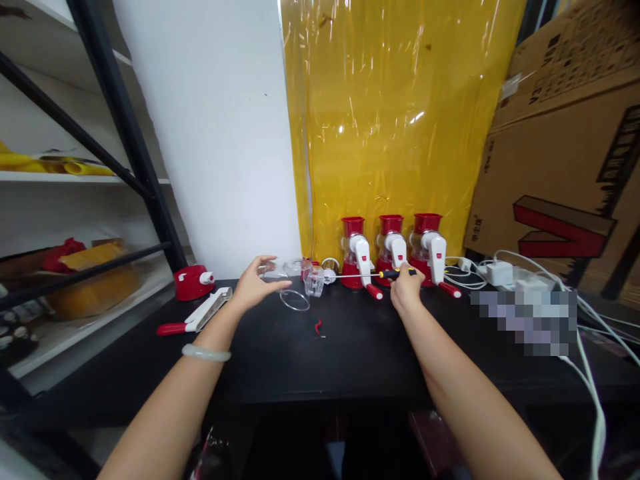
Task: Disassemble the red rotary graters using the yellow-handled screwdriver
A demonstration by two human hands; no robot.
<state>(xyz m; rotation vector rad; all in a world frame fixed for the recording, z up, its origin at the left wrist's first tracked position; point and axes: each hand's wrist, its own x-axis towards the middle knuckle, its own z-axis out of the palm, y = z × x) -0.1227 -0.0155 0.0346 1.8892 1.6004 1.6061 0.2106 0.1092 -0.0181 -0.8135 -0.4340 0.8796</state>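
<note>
My left hand (256, 285) grips a clear plastic grater body (291, 285) between thumb and fingers, its round rim facing down toward the table. In my right hand (406, 288) is a screwdriver (393, 273) with a black and yellow handle. Its long shaft runs left, and the tip reaches the clear tube end of the body; whether it sits in a screw cannot be made out. Just behind lies a metal grating drum (330, 269). A small red part (318, 327) rests on the table in front, beside a tiny metal piece.
Three red and white rotary graters (354, 250) stand to the right against a yellow plastic curtain (390, 120). At left are a red grater part (193, 283) and a white crank arm (203, 313) with a red grip. White cables (590, 373) and a large carton (560, 173) occupy the right.
</note>
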